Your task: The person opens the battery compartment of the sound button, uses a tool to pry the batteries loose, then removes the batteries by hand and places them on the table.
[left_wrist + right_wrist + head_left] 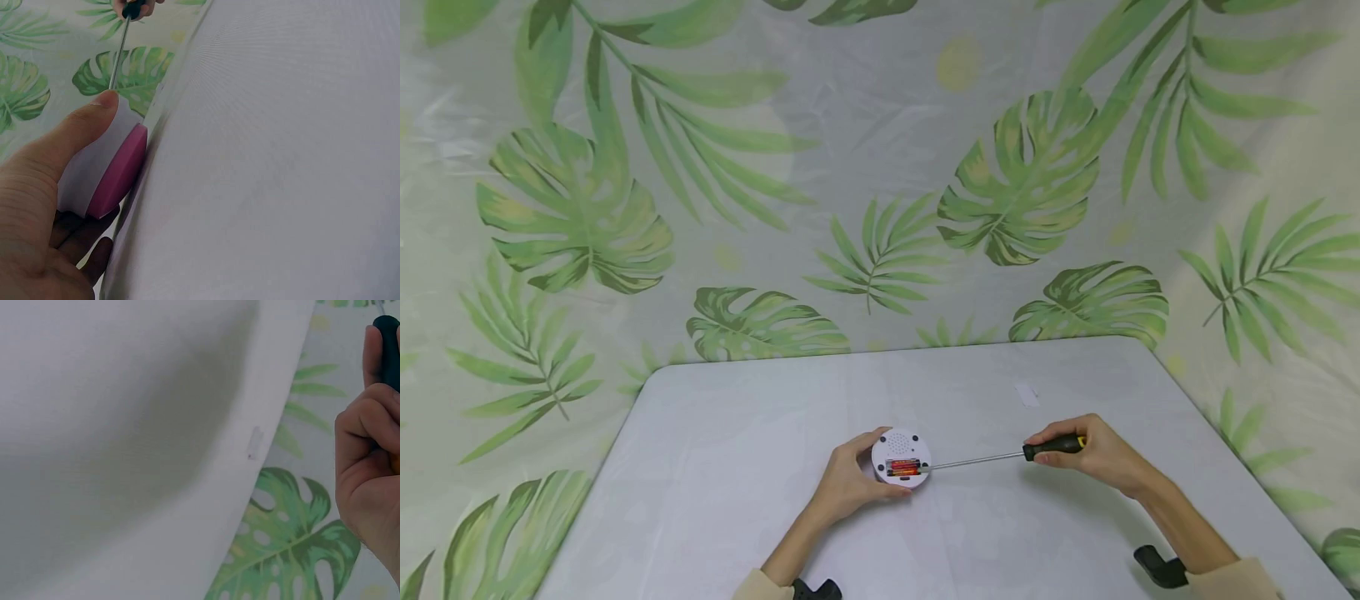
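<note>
Green leaves cover the cloth (880,150) behind a white table (737,433). If the screwdriver (1030,452) slips from pushing too hard, its tip might scratch the red batteries (903,467) or poke the left hand (852,481). A loose hold could let the round white box (900,444) turn. It lies between the two hands, which are apart: left fingers and thumb hug its sides, and the right hand (1105,454), off to its right, grips the screwdriver.
</note>
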A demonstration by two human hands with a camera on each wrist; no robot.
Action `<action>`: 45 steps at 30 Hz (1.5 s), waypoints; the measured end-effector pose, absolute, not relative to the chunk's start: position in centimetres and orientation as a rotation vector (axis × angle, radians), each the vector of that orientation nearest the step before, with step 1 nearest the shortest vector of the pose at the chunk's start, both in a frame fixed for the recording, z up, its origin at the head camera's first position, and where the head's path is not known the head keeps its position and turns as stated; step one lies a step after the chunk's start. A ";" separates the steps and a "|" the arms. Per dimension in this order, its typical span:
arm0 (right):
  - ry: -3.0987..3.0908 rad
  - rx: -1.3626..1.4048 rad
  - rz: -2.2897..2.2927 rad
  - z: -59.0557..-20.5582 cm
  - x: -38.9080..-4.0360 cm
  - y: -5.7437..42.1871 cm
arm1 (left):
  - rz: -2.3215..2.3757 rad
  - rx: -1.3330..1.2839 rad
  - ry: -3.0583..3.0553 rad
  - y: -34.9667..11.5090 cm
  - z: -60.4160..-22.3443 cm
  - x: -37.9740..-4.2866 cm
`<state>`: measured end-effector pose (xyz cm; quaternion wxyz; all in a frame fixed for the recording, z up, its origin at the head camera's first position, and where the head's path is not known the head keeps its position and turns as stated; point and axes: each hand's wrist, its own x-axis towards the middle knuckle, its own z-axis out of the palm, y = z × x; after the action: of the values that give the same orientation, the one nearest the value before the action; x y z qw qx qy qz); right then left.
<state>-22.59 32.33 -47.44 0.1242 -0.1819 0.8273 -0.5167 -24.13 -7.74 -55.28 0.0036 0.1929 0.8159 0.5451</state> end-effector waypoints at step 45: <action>2.808 -0.290 -1.485 -46.7 -19.9 35.2 | 1.692 0.534 2.487 -6.8 -55.2 -23.5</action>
<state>-19.93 35.17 -46.66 -0.0240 -0.0910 0.8800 -0.4655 -23.53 -6.79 -55.23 0.0431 0.1746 0.8133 0.5533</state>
